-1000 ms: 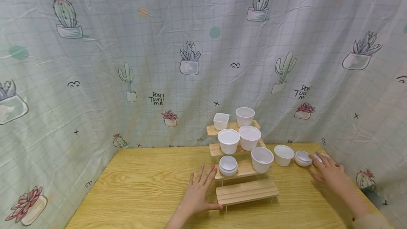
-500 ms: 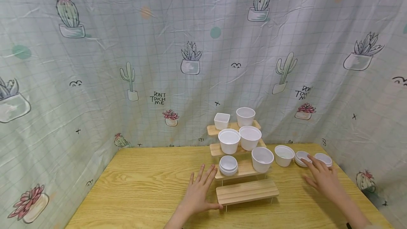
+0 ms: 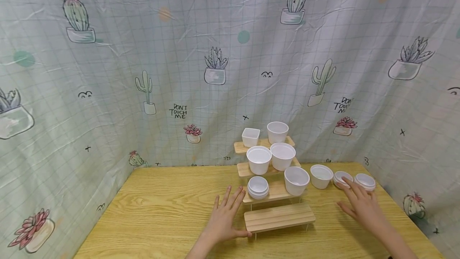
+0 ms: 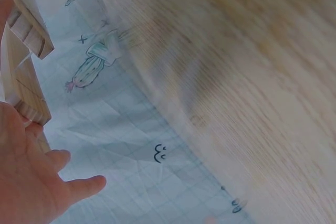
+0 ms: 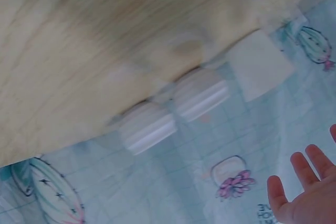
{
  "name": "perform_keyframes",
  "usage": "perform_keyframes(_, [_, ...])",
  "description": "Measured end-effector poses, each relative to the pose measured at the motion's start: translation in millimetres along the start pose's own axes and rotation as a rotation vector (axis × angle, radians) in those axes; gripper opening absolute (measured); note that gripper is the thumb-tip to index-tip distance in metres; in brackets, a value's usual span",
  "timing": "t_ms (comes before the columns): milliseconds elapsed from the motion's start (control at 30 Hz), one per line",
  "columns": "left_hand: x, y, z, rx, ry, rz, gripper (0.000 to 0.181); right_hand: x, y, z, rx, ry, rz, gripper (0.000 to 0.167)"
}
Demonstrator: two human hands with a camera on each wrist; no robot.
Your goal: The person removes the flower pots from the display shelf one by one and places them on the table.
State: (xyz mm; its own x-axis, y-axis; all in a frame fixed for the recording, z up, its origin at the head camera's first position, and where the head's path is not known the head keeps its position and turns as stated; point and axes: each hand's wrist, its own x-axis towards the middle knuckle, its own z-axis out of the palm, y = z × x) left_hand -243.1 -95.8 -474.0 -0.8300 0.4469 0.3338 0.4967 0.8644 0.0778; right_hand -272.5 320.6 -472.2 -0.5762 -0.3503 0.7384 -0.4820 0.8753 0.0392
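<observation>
A stepped wooden stand [image 3: 280, 217] bears several white pots. Beside its left end lies my left hand [image 3: 223, 219], fingers spread, thumb at the front corner of the lowest step; the left wrist view shows the fingers [image 4: 58, 158] by the step ends. My right hand [image 3: 363, 209] is over the table near a low ribbed pot [image 3: 341, 178], whose front its fingertips partly cover. Another low pot [image 3: 365, 181] is to its right, a taller round pot [image 3: 321, 176] to its left. In the right wrist view the right fingers [image 5: 303, 170] hold nothing and stand apart from the pots.
On the upper steps stand a small square pot [image 3: 250, 137] and several round pots, among them one at the right [image 3: 296, 180] and a low one [image 3: 258, 187]. The lowest step holds no pot. A cactus-print curtain [image 3: 230, 71] encloses the wooden table [image 3: 161, 211].
My right hand has moved left and toward me, away from the rightmost low pot, which now shows fully. The left hand and the pots have stayed in place.
</observation>
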Motion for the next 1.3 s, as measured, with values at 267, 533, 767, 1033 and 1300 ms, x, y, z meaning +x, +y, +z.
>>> perform_keyframes(267, [0.1, -0.3, -0.2, -0.008, 0.002, 0.001, 0.115, 10.9, -19, -7, 0.036, -0.010, -0.015, 0.062])
perform_keyframes(533, [0.0, 0.6, 0.1, -0.005, 0.007, 0.005, 0.115, 20.6, -38, -15, 0.074, -0.040, 0.004, 0.048])
perform_keyframes(767, [0.4, 0.3, 1.1, 0.008, 0.009, 0.000, 0.115, 29.5, -50, -22, 0.091, -0.020, -0.021, 0.044])
perform_keyframes(1033, [0.1, 1.4, 0.3, 0.005, -0.001, -0.004, 0.114, 41.4, -61, -26, 0.102, 0.005, -0.068, 0.047])
perform_keyframes(1300, [-0.4, 1.9, 0.4, -0.011, -0.005, -0.006, 0.114, 52.8, -72, -25, 0.122, 0.030, -0.123, 0.050])
